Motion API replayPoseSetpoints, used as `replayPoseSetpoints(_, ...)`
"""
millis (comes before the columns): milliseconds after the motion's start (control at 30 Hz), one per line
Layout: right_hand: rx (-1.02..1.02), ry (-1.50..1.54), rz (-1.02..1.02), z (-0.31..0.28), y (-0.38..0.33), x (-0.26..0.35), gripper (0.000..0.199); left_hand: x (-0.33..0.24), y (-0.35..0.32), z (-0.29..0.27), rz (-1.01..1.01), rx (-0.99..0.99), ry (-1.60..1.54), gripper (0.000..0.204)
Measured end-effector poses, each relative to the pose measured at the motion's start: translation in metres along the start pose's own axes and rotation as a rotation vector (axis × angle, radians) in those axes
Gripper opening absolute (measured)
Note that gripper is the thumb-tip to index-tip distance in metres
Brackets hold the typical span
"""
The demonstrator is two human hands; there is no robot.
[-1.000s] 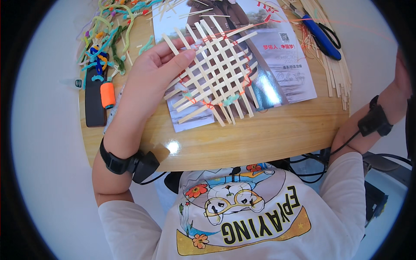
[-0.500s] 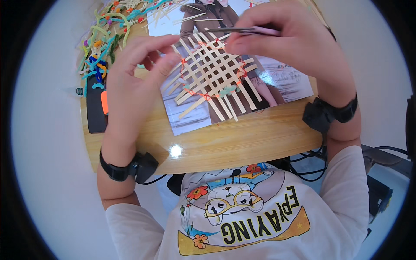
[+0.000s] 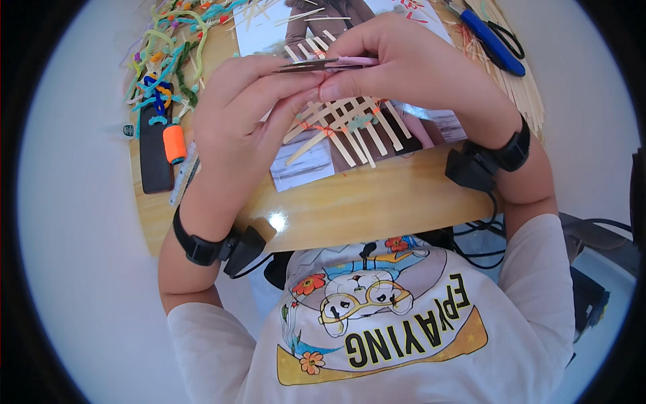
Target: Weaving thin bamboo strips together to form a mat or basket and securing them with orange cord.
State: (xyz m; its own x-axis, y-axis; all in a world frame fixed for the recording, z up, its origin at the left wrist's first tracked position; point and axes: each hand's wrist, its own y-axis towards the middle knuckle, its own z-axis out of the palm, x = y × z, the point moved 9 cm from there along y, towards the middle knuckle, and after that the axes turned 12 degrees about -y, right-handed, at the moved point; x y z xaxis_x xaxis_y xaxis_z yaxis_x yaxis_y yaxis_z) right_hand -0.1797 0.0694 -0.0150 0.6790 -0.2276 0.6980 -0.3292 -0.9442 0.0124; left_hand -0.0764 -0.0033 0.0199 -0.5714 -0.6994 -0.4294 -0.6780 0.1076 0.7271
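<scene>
Small scissors [image 3: 350,62] with pinkish handles are in my right hand [image 3: 404,67], their dark blades pointing left over the fingers of my left hand [image 3: 235,108]. The fingertips of both hands meet above the woven lattice [image 3: 353,124] of flat pale wooden strips. My left fingers are pinched; whatever they hold is hidden or too fine to name. Red-orange thread and a bit of pale green fuzzy stem are tied along the near edge of the lattice. My hands cover its upper middle. Beneath it lies a magazine [image 3: 303,170] with a printed figure.
An orange thread spool [image 3: 174,144] stands beside a dark flat case [image 3: 154,158] at left. Colourful pipe cleaners [image 3: 192,50] are heaped at the far left. At the far right, a blue-handled tool [image 3: 494,44] lies over loose wooden strips [image 3: 525,91]. The wooden table's [image 3: 350,209] near edge curves.
My right hand has brought the scissors left and down, and my left hand has moved right, its fingers closing into a pinch. The hands now meet. The spool and blue-handled tool have come into view.
</scene>
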Motion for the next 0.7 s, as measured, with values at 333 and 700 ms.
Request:
replayPoseSetpoints(333, -0.355, 0.152, 0.218, -0.042, -0.008, -0.031, 0.032, 0.020, 0.006, 0.004, -0.152, 0.028, -0.037, 0.012)
replayPoseSetpoints(700, -0.665, -0.085, 0.255, -0.077, -0.055, -0.037, 0.021, 0.035, -0.001, 0.005, -0.260, 0.002, -0.106, 0.010)
